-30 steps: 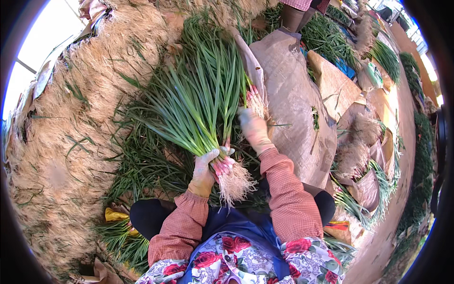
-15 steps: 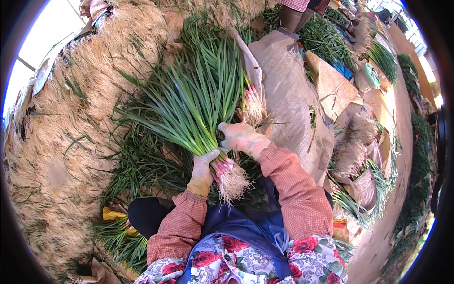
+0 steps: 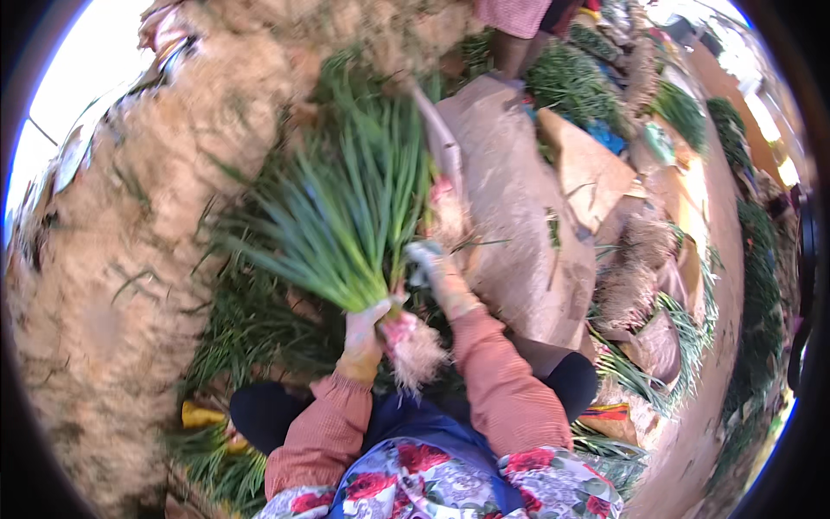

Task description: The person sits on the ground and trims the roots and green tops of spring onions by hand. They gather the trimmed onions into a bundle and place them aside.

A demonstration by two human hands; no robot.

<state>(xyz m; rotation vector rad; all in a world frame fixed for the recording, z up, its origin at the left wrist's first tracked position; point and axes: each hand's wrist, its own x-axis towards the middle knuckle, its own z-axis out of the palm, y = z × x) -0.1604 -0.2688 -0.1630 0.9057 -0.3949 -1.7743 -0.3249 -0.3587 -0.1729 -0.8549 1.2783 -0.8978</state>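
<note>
My gloved left hand [image 3: 363,333] is closed around the lower stems of a large bunch of spring onions [image 3: 346,233]. Their green leaves fan out away from me, while pinkish bulbs and pale, stringy roots [image 3: 419,355] stick out on the near right side of the fist. My right hand [image 3: 437,272], gloved too, is just right of the stems, apart from the bulbs; motion smears its fingers. Slightly beyond it lies a smaller bunch of spring onions [image 3: 445,203], roots toward me, beside a rolled pale sheet [image 3: 443,143].
Dry, straw-like roots [image 3: 112,285] cover the left side. Loose green leaves [image 3: 259,320] lie under the bunch. To the right spreads a brown sheet [image 3: 514,190], with more root-on bunches [image 3: 631,277] past it. Another person's leg [image 3: 512,54] shows at the top.
My right hand has come off the held stems and moved slightly right and nearer to me. The left hand, still gripping the bunch, sits a little lower in view. The whole view has shifted.
</note>
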